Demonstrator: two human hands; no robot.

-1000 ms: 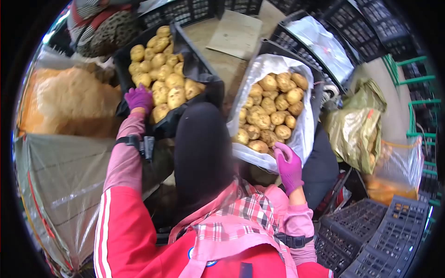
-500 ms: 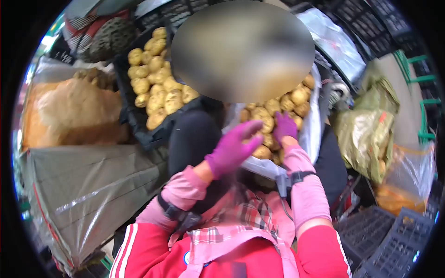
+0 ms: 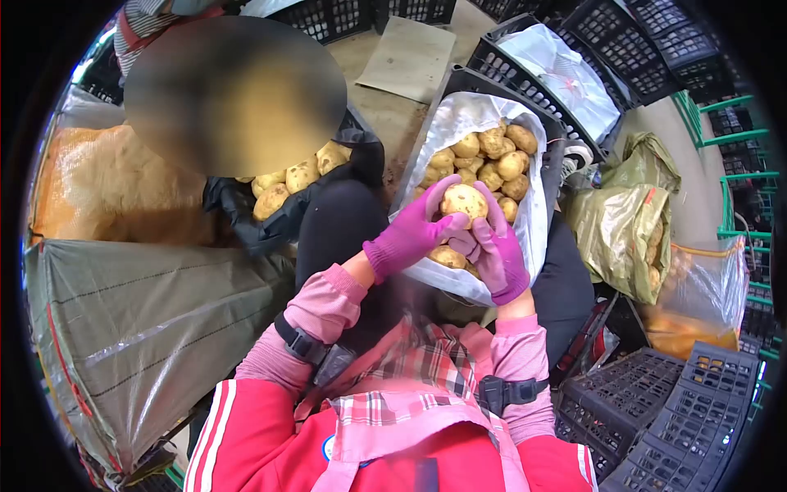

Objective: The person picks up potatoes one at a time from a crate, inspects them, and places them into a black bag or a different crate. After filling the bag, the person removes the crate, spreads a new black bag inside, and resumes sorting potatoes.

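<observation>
- Far left: an orange woven sack stands behind a grey-green covered bundle; no printing legible on either.
- Left of the knee: a dark-lined crate with pale potatoes at its near end; a blurred patch hides the rest.
- Garment: a round badge on the red jacket shows only in part; its lettering cannot be read.
- Left hand, purple-gloved: clamped on the left side of the held potato, thumb across its lower edge. Change noted – half a second ago this hand is apart, in mid-air, with nothing visible in it.
- Held potato: gripped between the two hands, above the near part of the white-lined crate; brown marks visible on its skin.
- Right hand, purple-gloved: clamped on the potato's right side, fingers together beneath. Half a second ago it reaches among the potatoes. Meaning, as judged – one potato is now singled out for two-handed handling.
- Right of that: a black crate with a white plastic sheet, an olive bag, a clear bag and black crates at lower right. A red mark on the olive bag is too small to read; no brand confirmed anywhere.
</observation>
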